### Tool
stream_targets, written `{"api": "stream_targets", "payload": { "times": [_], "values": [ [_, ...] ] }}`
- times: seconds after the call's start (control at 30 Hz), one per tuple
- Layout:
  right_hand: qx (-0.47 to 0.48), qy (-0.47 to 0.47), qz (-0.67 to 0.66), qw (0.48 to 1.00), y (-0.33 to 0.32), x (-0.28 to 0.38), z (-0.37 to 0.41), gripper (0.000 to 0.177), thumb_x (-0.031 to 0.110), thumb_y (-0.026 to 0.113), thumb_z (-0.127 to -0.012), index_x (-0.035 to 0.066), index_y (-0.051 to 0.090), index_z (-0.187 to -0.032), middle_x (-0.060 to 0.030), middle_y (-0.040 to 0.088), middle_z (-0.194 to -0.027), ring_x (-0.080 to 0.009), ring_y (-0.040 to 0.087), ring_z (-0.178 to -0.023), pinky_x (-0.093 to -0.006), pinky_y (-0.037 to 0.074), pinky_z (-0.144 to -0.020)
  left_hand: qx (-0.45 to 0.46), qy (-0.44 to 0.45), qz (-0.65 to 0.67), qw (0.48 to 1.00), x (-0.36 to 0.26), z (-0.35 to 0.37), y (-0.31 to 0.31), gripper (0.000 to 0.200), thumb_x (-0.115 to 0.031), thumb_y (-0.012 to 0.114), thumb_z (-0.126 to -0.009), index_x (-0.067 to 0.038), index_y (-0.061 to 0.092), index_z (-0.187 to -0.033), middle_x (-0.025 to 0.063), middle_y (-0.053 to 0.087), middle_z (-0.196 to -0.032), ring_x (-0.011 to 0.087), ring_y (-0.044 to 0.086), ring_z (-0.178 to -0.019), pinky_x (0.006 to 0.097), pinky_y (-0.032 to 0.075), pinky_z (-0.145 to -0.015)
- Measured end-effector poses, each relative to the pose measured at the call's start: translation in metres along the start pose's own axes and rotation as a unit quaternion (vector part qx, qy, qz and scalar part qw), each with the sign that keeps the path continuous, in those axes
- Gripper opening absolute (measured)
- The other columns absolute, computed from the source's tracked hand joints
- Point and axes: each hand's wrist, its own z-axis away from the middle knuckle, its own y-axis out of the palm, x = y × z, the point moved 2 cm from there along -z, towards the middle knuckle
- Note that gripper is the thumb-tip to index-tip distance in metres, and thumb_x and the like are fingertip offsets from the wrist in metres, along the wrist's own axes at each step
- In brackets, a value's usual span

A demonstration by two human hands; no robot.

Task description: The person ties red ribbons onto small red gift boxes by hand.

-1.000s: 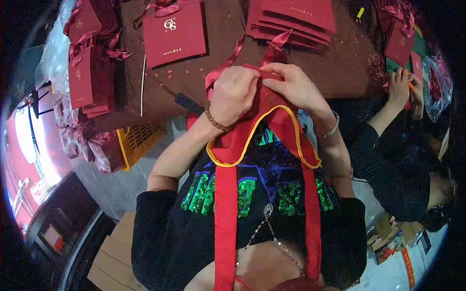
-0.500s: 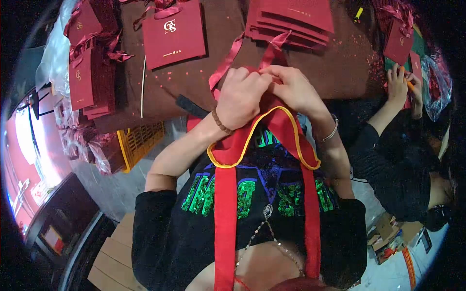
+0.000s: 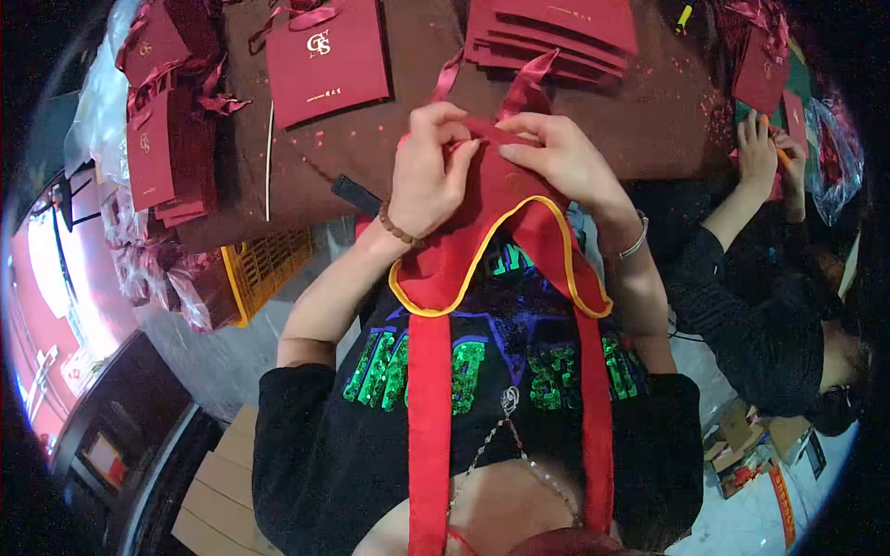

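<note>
Soft, even light; my left hand (image 3: 425,176) and right hand (image 3: 567,159) on the red ribbon (image 3: 527,85) are sharp. Fisheye bends and blackens the edges; glare at left.

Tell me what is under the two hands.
Under the left hand and right hand lies a red bag, its ribbon ends poking out above, over the brown table. The fingers cover the bag's top edge and where the ribbon joins it.
</note>
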Motion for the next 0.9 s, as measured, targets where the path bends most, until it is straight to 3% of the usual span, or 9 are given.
{"api": "stream_targets", "payload": {
  "times": [0.1,0.27,0.33,0.43,0.47,0.57,0.63,0.73,0.9],
  "values": [
    [0.012,-0.005,-0.025,1.0,0.001,0.001,0.0,0.028,0.008,0.057,-0.082,-0.004,0.057,-0.107,-0.006,0.062,-0.095,-0.0111,0.056,-0.087,-0.0244,0.045,-0.078,0.018,0.006,-0.012,1.0,0.002,0.003,0.007,0.039,-0.003,0.062,-0.08,-0.001,0.036,-0.109,0.0089,0.06,-0.078,0.0161,0.061,-0.071,0.0257,0.046,-0.064],
    [-0.016,-0.037,0.083,0.996,0.001,-0.006,-0.001,0.029,0.008,0.057,-0.081,-0.005,0.057,-0.107,-0.0087,0.063,-0.097,-0.0125,0.057,-0.088,-0.0262,0.045,-0.08,-0.008,0.085,-0.081,0.993,-0.007,-0.001,0.013,0.031,-0.002,0.06,-0.078,-0.002,0.042,-0.103,0.0123,0.058,-0.075,0.0233,0.06,-0.068,0.03,0.046,-0.062],
    [-0.032,-0.036,0.114,0.992,0.0,-0.005,0.001,0.033,0.023,0.059,-0.078,0.006,0.06,-0.107,-0.0155,0.064,-0.095,-0.0284,0.062,-0.089,-0.0366,0.048,-0.078,-0.03,0.124,-0.138,0.982,-0.016,-0.002,0.016,0.025,0.0,0.059,-0.074,-0.002,0.05,-0.097,0.0146,0.056,-0.074,0.0306,0.057,-0.068,0.0365,0.045,-0.063],
    [-0.058,-0.034,0.156,0.985,0.004,0.003,0.006,0.031,0.022,0.057,-0.078,0.01,0.06,-0.106,-0.0182,0.062,-0.094,-0.0323,0.061,-0.087,-0.0387,0.048,-0.076,0.034,0.178,-0.19,0.965,-0.026,-0.005,0.016,0.03,0.001,0.058,-0.07,-0.003,0.052,-0.099,0.0144,0.054,-0.074,0.0327,0.054,-0.07,0.0406,0.043,-0.064],
    [-0.074,-0.028,0.197,0.977,0.005,0.013,0.01,0.031,0.021,0.056,-0.077,0.012,0.06,-0.106,-0.0196,0.061,-0.093,-0.0346,0.059,-0.088,-0.0406,0.048,-0.075,0.051,0.211,-0.219,0.951,-0.026,-0.005,0.017,0.042,-0.002,0.056,-0.061,-0.002,0.051,-0.103,0.009,0.051,-0.079,0.026,0.048,-0.071,0.036,0.035,-0.062],
    [-0.063,-0.012,0.168,0.984,0.004,0.011,0.012,0.031,0.022,0.056,-0.077,0.011,0.059,-0.106,-0.0182,0.062,-0.093,-0.0343,0.06,-0.088,-0.0413,0.047,-0.076,0.052,0.245,-0.214,0.944,-0.024,-0.002,0.015,0.043,-0.002,0.057,-0.061,-0.003,0.051,-0.104,0.0085,0.051,-0.078,0.0251,0.048,-0.072,0.0354,0.036,-0.063],
    [-0.057,-0.061,0.114,0.99,0.003,0.003,0.01,0.031,0.025,0.056,-0.078,0.011,0.059,-0.106,-0.0173,0.062,-0.094,-0.0348,0.059,-0.089,-0.0422,0.047,-0.077,0.083,0.226,-0.205,0.949,-0.028,-0.006,0.01,0.04,0.0,0.056,-0.066,-0.002,0.049,-0.105,0.0106,0.052,-0.076,0.0277,0.051,-0.073,0.0382,0.038,-0.064],
    [-0.086,-0.051,0.167,0.981,0.005,0.003,0.009,0.031,0.025,0.055,-0.079,0.009,0.058,-0.106,-0.0168,0.063,-0.095,-0.0351,0.059,-0.091,-0.0425,0.046,-0.079,0.094,0.05,-0.049,0.993,-0.019,-0.016,0.006,0.033,0.003,0.052,-0.078,-0.004,0.042,-0.108,0.0155,0.056,-0.074,0.0344,0.059,-0.07,0.0402,0.046,-0.06],
    [-0.082,-0.051,0.197,0.976,0.005,0.005,0.01,0.031,0.023,0.055,-0.079,0.007,0.058,-0.106,-0.0165,0.063,-0.095,-0.0334,0.06,-0.092,-0.0416,0.046,-0.08,0.082,0.075,-0.074,0.991,-0.014,-0.015,0.011,0.037,0.003,0.054,-0.074,-0.005,0.043,-0.108,0.0147,0.058,-0.078,0.0337,0.058,-0.074,0.0395,0.044,-0.064]
  ]
}}
